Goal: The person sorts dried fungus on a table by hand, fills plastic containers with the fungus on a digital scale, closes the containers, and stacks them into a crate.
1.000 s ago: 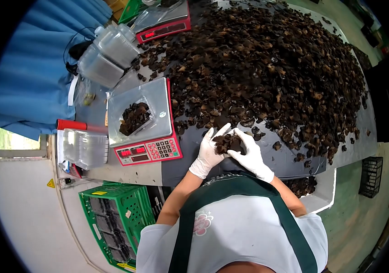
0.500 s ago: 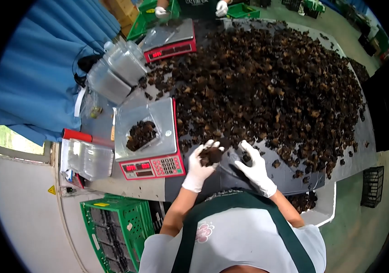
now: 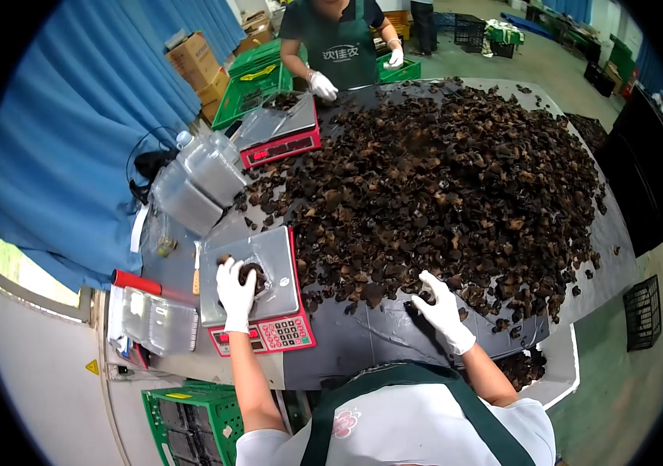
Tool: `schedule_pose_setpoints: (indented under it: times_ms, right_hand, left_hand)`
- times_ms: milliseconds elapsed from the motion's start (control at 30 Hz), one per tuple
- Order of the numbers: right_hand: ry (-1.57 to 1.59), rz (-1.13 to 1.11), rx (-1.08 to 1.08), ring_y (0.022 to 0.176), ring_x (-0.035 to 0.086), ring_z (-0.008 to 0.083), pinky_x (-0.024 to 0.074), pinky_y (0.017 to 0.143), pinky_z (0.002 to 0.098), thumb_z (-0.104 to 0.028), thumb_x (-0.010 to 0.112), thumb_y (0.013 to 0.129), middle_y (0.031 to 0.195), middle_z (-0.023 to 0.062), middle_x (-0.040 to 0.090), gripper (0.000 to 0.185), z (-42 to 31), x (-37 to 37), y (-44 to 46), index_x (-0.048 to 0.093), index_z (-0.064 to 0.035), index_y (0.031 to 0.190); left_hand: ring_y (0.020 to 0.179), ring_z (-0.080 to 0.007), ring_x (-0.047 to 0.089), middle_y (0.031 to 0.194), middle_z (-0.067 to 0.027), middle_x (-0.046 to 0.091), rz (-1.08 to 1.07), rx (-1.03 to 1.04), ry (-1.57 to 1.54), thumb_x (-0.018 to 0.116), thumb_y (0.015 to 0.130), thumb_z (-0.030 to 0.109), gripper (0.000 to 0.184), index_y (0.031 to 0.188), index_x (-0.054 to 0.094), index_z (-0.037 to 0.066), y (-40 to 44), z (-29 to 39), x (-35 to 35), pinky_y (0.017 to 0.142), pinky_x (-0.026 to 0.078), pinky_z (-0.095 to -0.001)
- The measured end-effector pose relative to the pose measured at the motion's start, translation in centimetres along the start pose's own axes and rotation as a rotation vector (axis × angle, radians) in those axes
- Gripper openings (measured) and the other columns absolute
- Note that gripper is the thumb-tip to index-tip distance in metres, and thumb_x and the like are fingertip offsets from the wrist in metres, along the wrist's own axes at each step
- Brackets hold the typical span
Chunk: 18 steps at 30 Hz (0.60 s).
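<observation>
1. Swung away from the edge of the dark pile (image 3: pixel 456 186), reaches onto the near scale (image 3: pixel 279 248) with the gloved left hand (image 3: pixel 236 293).
2. Curves fingers over dark pieces (image 3: pixel 251 272) in the clear tray (image 3: pixel 264 289); cannot tell whether pinching any.
3. Holds the gloved right hand (image 3: pixel 440 309) spread, thumb apart, over the table (image 3: pixel 390 342) beside the dark pile.
4. Faces a co-worker (image 3: pixel 339 58) near the far scale (image 3: pixel 291 146).

White characters ending in 佳农 stand on the far co-worker's green apron (image 3: pixel 339 71); a yellow warning triangle (image 3: pixel 92 366) marks the near left wall (image 3: pixel 36 349); red digits on the near scale (image 3: pixel 275 332) and far scale (image 3: pixel 285 146) are too small to read.
</observation>
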State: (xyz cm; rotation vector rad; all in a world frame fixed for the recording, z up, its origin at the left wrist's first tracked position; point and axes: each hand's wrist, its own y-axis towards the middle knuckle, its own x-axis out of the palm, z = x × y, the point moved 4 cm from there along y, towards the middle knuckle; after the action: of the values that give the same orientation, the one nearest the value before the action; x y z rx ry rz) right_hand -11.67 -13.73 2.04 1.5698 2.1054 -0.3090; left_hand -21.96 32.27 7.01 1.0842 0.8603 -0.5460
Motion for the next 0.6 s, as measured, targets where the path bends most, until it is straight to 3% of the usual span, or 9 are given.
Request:
schedule_pose_setpoints:
  times_ms: [33, 267, 367, 400, 500, 600]
  right_hand:
    - [-0.03, 0.003, -0.011, 0.118, 0.052, 0.0309, 0.042, 0.101, 0.0384, -0.025, 0.072, 0.079, 0.134, 0.0139, 0.052, 0.054, 0.7, 0.1, 0.5, 0.055, -0.008, 0.127]
    - [-0.243, 0.129, -0.04, 0.118, 0.052, 0.0308, 0.0424, 0.1, 0.0387, -0.028, 0.071, 0.078, 0.132, 0.0125, 0.055, 0.05, 3.1, -1.4, 6.9, 0.058, -0.0115, 0.123]
    - [-0.419, 0.173, -0.073, 0.119, 0.05, 0.0329, 0.0427, 0.099, 0.0401, -0.031, 0.074, 0.074, 0.135, 0.0155, 0.051, 0.058, 3.5, -1.5, 10.6, 0.055, -0.0096, 0.125]
    - [-0.514, 0.179, -0.079, 0.12, 0.048, 0.0354, 0.0432, 0.098, 0.0419, -0.033, 0.075, 0.072, 0.137, 0.0186, 0.047, 0.064, 3.8, -1.3, 11.6, 0.053, -0.0088, 0.127]
    - [-0.778, 0.18, -0.059, 0.121, 0.046, 0.0363, 0.0435, 0.097, 0.0427, -0.035, 0.077, 0.071, 0.139, 0.0199, 0.043, 0.068, 4.3, -0.4, 13.2, 0.052, -0.0097, 0.129]
    - [-0.792, 0.123, -0.051, 0.121, 0.044, 0.0354, 0.0448, 0.093, 0.0444, -0.034, 0.077, 0.07, 0.14, 0.0192, 0.042, 0.055, 5.0, 0.5, 13.3, 0.06, -0.0082, 0.115]
  left_hand:
    - [0.118, -0.0346, 0.048, 0.124, -0.0144, 0.056, -0.083, -0.037, -0.022, 0.069, 0.08, 0.028, 0.037, 0.111, 0.062, 0.009, -0.3, -0.1, 0.4, 0.1, 0.038, -0.0452]
    - [0.116, -0.0338, 0.051, 0.123, -0.0131, 0.058, -0.105, -0.045, -0.093, 0.068, 0.081, 0.03, 0.039, 0.114, 0.062, 0.01, -1.3, 1.0, 0.5, 0.102, 0.035, -0.0456]
    - [0.126, -0.0334, 0.042, 0.128, -0.0093, 0.056, -0.207, -0.14, -0.107, 0.068, 0.081, 0.038, 0.043, 0.116, 0.062, 0.014, -1.2, 1.7, -0.2, 0.105, 0.026, -0.0589]
    - [0.132, -0.0333, 0.036, 0.133, -0.0072, 0.053, -0.247, -0.182, -0.1, 0.068, 0.081, 0.041, 0.046, 0.119, 0.061, 0.017, -1.1, 1.8, -0.5, 0.107, 0.018, -0.0637]
    - [0.135, -0.0334, 0.034, 0.136, -0.0068, 0.05, -0.227, -0.234, -0.009, 0.068, 0.081, 0.042, 0.047, 0.12, 0.061, 0.017, -0.3, 3.0, -2.0, 0.109, 0.015, -0.0622]
    - [0.136, -0.0334, 0.033, 0.138, -0.0085, 0.049, -0.069, -0.148, -0.021, 0.071, 0.079, 0.037, 0.047, 0.12, 0.061, 0.014, 0.7, 6.4, -4.2, 0.111, 0.014, -0.0595]
